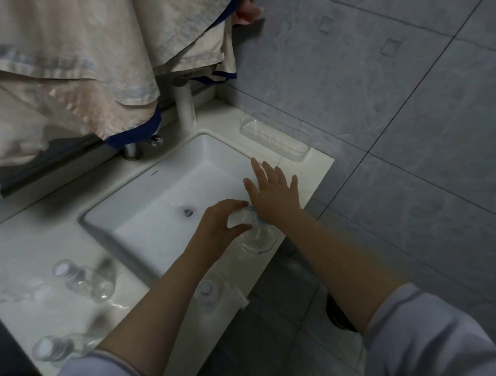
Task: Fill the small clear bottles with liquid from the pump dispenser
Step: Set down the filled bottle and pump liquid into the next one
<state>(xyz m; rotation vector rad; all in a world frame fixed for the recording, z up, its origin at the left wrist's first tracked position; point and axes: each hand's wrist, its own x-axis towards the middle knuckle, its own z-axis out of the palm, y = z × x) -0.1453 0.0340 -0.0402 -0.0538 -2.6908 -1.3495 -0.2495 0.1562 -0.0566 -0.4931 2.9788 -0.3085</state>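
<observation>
A clear, rounded bottle (258, 241), probably the pump dispenser, stands on the counter by the sink's right rim, with a whitish top and a bit of blue at its neck. My left hand (217, 221) curls its fingers round that top. My right hand (273, 195) is just beyond the bottle with fingers straight and spread, holding nothing. Three small clear bottles are in view: one (81, 279) lies left of the basin, one (56, 347) lies near the counter's front left edge, and one (207, 295) stands by my left forearm.
The white rectangular sink (198, 159) is set in a pale counter (21, 245). At the back are a chrome faucet (134, 149) and a white cylinder (184, 104), under hanging beige towels (59, 68). A clear tray (275, 139) lies at the far right. Grey floor tiles lie right of the counter.
</observation>
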